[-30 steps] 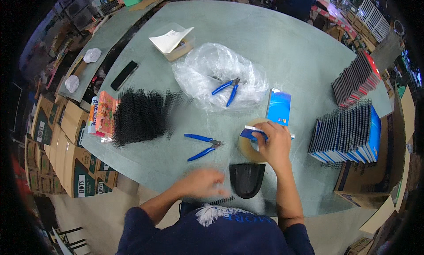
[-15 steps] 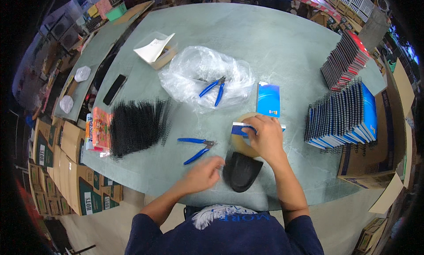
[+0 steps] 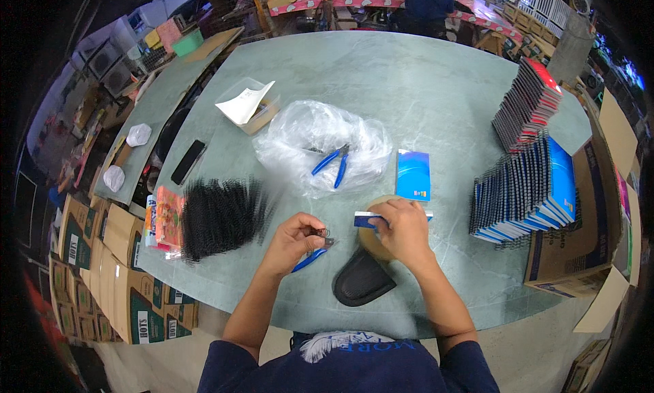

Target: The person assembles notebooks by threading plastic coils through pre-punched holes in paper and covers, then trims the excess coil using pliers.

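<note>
My left hand [image 3: 293, 243] is closed, thumb and fingertips pinching a black spiral binding coil [image 3: 324, 232]; only its curled end shows clearly. Below those fingers lie blue-handled cutters [image 3: 310, 259], partly covered by the hand. My right hand [image 3: 405, 233] grips a small blue-and-white notebook [image 3: 366, 221] held flat and nearly edge-on. Under that hand is a yellowish tape roll [image 3: 371, 244]. Nearer to me rests a black rounded pad-like object [image 3: 363, 281]. A bright blue notebook [image 3: 413, 174] lies beyond the right hand.
Black coils [image 3: 221, 219] are heaped at left, beside a phone [image 3: 188, 162]. Clear plastic wrap [image 3: 300, 131] bears other blue cutters [image 3: 332, 166]. Bound blue notebooks [image 3: 524, 192] and red ones [image 3: 528, 103] stand stacked at right, near an open carton [image 3: 572, 257].
My left hand has moved left from beside the black pad-like object and now pinches a coil. The right hand still holds the notebook. The whole view has tilted slightly.
</note>
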Tool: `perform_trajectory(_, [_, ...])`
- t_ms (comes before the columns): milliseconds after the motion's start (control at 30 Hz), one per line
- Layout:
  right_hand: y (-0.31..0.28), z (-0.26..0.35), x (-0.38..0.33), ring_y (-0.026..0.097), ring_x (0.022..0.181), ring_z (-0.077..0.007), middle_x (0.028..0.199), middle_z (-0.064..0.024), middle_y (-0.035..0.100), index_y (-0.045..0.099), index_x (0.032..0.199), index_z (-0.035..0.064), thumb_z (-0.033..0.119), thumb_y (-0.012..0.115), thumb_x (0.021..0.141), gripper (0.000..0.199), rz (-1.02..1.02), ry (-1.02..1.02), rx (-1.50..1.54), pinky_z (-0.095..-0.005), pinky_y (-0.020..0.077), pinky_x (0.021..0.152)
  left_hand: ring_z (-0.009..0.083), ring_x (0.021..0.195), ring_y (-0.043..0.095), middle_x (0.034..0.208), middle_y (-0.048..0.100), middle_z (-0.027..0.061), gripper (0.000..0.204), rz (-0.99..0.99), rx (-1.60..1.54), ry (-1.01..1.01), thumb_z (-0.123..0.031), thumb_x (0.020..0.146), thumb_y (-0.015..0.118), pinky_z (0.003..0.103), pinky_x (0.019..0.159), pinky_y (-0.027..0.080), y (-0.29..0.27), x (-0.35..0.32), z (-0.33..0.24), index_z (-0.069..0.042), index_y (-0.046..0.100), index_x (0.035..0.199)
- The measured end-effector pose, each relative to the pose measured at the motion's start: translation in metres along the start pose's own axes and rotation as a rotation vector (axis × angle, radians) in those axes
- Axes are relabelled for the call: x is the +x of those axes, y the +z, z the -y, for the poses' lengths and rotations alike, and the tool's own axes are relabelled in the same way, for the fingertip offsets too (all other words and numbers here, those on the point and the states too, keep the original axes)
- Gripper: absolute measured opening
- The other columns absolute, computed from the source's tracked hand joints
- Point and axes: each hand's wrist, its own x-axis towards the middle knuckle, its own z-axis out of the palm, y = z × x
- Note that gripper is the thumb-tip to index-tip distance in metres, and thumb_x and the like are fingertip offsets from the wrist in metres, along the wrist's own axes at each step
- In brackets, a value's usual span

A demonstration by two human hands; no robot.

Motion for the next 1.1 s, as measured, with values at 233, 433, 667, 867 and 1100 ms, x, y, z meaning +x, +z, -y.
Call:
perform_trajectory(233, [0.003,0.003,-0.001,0.058,0.074,-0.0231,0.074,-0.0025,0.062,0.064,0.082,0.0114,0.011,0.068,0.069,0.014,-0.001,0.032,-0.035,-0.0355,0.0380,0.068,0.0088,0.071,0.056,0.084,0.061,0.0037,0.022,-0.092,0.242,-0.145,-0.003,0.081,0.065,0.022,0.065,0.047,0.022,0.014,-0.006,0.000,0.061,0.102])
perform_trajectory(433, [-0.002,0.010,-0.002,0.057,0.070,-0.0214,0.071,-0.0017,0.061,0.067,0.092,0.0146,0.010,0.067,0.070,0.022,0.043,-0.001,-0.086,-0.0341,0.0377,0.067,0.0066,0.073,0.058,0.085,0.064,0.0043,0.021,-0.235,0.509,-0.094,-0.008,0.084,0.064,0.020,0.060,0.048,0.036,0.023,0.008,0.001,0.063,0.103])
perform_trajectory(667, [0.003,0.009,-0.001,0.058,0.074,-0.0221,0.073,-0.0040,0.061,0.065,0.088,0.0143,0.008,0.061,0.072,0.018,0.043,-0.020,-0.096,-0.0359,0.0367,0.066,0.0186,0.071,0.059,0.086,0.061,0.0103,0.022,-0.229,0.989,0.297,-0.010,0.078,0.068,0.028,0.063,0.047,0.048,0.034,-0.005,-0.002,0.064,0.099])
perform_trajectory(867, [0.008,0.017,0.005,0.058,0.077,-0.0217,0.078,-0.0033,0.062,0.062,0.089,0.0122,0.019,0.062,0.080,0.012,0.028,-0.026,-0.088,-0.0358,0.0367,0.068,0.0280,0.070,0.058,0.088,0.058,0.0124,0.023,0.034,0.942,0.146,-0.015,0.079,0.066,0.034,0.065,0.047,0.028,0.038,-0.018,-0.003,0.062,0.098])
perform_trajectory(1100, [0.010,0.019,0.003,0.059,0.079,-0.0205,0.080,-0.0017,0.063,0.064,0.091,0.0117,0.023,0.067,0.077,0.018,-0.034,-0.037,-0.029,-0.0343,0.0370,0.072,0.0298,0.084,0.054,0.085,0.056,0.0108,0.020,-0.006,1.109,0.348,-0.018,0.075,0.068,0.038,0.071,0.044,0.028,0.038,-0.014,-0.004,0.060,0.087])
